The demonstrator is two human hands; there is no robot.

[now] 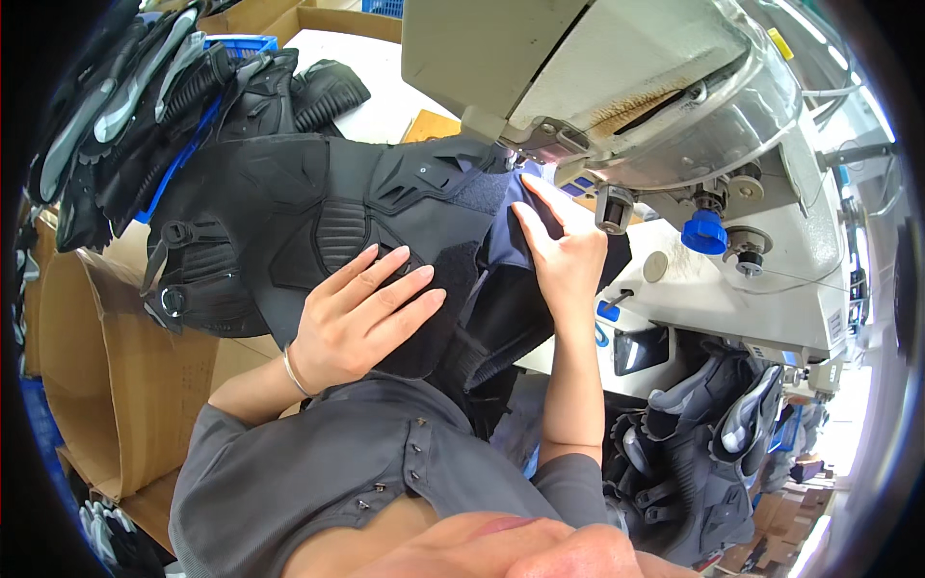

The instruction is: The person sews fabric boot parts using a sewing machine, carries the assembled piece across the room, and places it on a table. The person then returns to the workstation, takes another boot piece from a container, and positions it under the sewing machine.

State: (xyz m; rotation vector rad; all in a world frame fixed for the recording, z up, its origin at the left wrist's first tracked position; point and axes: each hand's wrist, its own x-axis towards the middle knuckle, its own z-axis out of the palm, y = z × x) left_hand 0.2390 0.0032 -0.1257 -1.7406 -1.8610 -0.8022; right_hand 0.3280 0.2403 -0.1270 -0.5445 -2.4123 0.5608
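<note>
A large black padded piece (260, 193) with moulded panels, ribbed sections and a buckled strap lies spread before me. My left hand (356, 313) rests flat on its near part, fingers stretched out and apart. Beside the sewing machine (665, 106), my right hand (568, 246) lies on a dark blue fabric patch (511, 236) at the right end of the piece. Its thumb and forefinger are extended and apart, pressing on the cloth close to the needle area. What lies under its other fingers is hidden. A fuzzy dark strip (482, 193) adjoins the patch.
Similar black and grey padded pieces (145, 106) are heaped at the far left, partly in a blue crate (183, 159). An opened cardboard box (125, 366) stands at left. More padded pieces (689, 453) hang at lower right, below a small dark screen (641, 351). A blue knob (704, 232) juts from the machine.
</note>
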